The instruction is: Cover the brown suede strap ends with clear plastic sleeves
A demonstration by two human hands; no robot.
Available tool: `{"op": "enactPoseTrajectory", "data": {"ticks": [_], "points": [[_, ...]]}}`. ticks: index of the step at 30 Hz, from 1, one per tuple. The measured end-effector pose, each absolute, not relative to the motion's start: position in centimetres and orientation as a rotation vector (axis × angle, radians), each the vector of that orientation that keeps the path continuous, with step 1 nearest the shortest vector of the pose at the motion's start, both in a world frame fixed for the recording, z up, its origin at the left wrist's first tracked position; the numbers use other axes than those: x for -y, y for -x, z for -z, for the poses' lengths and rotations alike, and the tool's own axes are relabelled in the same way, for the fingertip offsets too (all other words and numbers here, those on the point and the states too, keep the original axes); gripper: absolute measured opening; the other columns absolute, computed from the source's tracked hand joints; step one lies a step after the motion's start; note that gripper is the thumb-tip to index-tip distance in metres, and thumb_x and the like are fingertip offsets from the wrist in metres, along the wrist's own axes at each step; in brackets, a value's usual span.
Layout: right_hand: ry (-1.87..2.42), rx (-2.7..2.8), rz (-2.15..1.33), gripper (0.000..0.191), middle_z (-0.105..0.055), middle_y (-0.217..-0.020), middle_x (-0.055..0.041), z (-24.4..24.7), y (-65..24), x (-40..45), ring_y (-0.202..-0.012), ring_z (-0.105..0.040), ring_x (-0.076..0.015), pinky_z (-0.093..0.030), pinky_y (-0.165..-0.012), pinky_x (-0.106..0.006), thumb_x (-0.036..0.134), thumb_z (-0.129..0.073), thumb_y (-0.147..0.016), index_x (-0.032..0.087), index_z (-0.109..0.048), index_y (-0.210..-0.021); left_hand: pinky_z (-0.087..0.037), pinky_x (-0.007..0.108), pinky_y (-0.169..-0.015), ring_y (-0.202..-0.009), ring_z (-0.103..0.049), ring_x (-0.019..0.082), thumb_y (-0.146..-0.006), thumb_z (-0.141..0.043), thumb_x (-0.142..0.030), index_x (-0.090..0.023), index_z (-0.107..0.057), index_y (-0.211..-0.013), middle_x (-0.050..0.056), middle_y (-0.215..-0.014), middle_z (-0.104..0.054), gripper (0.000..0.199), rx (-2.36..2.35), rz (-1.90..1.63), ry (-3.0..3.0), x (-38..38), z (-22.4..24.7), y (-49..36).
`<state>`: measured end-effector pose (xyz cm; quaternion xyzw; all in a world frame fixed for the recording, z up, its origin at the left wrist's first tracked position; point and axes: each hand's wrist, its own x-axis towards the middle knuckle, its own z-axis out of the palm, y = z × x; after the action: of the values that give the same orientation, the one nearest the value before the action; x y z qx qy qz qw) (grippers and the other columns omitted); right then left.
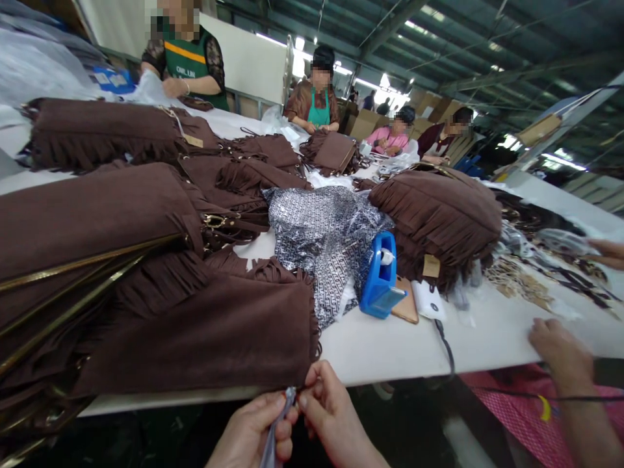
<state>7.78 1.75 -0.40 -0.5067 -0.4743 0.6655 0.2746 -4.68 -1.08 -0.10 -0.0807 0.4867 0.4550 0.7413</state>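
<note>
My left hand (260, 422) is closed round a narrow greyish strip (275, 432) with a pale, shiny gathered end; I cannot tell exactly what it is. My right hand (329, 416) is pinched just beside that end, and what sits between its fingertips is too small to make out. Both hands are close together at the table's front edge. Right behind them lies a dark brown fringed bag (234, 325), its right corner near my right fingers. More brown fringed bags (88, 201) with gold zips are piled to the left.
A blue tape dispenser (377, 279), a phone (405, 302) and a white device (429, 300) with a cable stand by patterned wrapping (322, 240). Another brown bag (439, 221) is behind. A co-worker's hand (560, 344) rests at right. Several people work across the table (385, 351).
</note>
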Motion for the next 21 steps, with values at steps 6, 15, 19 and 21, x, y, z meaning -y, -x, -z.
{"op": "enactPoseTrajectory", "data": {"ticks": [6, 15, 19, 21], "points": [[1.278, 1.136, -1.754, 0.021, -0.049, -0.052, 0.0092, 2.0, -6.9, -0.5, -0.043, -0.041, -0.0061, -0.030, -0.041, -0.015, 0.026, -0.051, -0.074, 0.022, -0.033, -0.082, -0.030, 0.014, -0.033, -0.034, -0.038, 0.004, -0.080, -0.046, -0.003, -0.009, -0.056, -0.066, 0.003, -0.049, -0.052, 0.018, -1.065, -0.970, 0.239, 1.1, -0.7, 4.1], [1.163, 0.787, -1.804, 0.037, -0.047, -0.046, 0.0111, 2.7, -6.0, 0.0, -0.039, -0.039, -0.0049, -0.027, -0.041, -0.014, 0.035, -0.065, -0.067, 0.022, -0.033, -0.080, -0.028, 0.014, -0.037, -0.038, -0.040, 0.004, -0.080, -0.050, -0.008, -0.013, -0.054, -0.082, 0.003, -0.056, -0.056, 0.007, -0.963, -1.034, 0.254, 2.1, 0.4, 3.7], [1.149, 0.730, -1.828, 0.039, -0.049, -0.048, 0.0098, 2.3, -6.1, 0.1, -0.039, -0.038, -0.0042, -0.024, -0.040, -0.013, 0.037, -0.067, -0.067, 0.022, -0.034, -0.081, -0.027, 0.014, -0.037, -0.038, -0.040, 0.004, -0.078, -0.056, -0.009, -0.013, -0.053, -0.083, 0.003, -0.056, -0.057, 0.007, -0.942, -1.048, 0.226, 2.5, 0.9, 3.9], [1.157, 0.725, -1.825, 0.040, -0.052, -0.053, 0.0085, 2.3, -6.0, 0.2, -0.041, -0.040, -0.0043, -0.025, -0.041, -0.014, 0.037, -0.068, -0.066, 0.022, -0.034, -0.080, -0.028, 0.014, -0.037, -0.038, -0.041, 0.004, -0.073, -0.063, -0.012, -0.014, -0.054, -0.082, 0.003, -0.055, -0.058, 0.012, -0.925, -1.038, 0.203, 2.7, 0.8, 4.0]]}}
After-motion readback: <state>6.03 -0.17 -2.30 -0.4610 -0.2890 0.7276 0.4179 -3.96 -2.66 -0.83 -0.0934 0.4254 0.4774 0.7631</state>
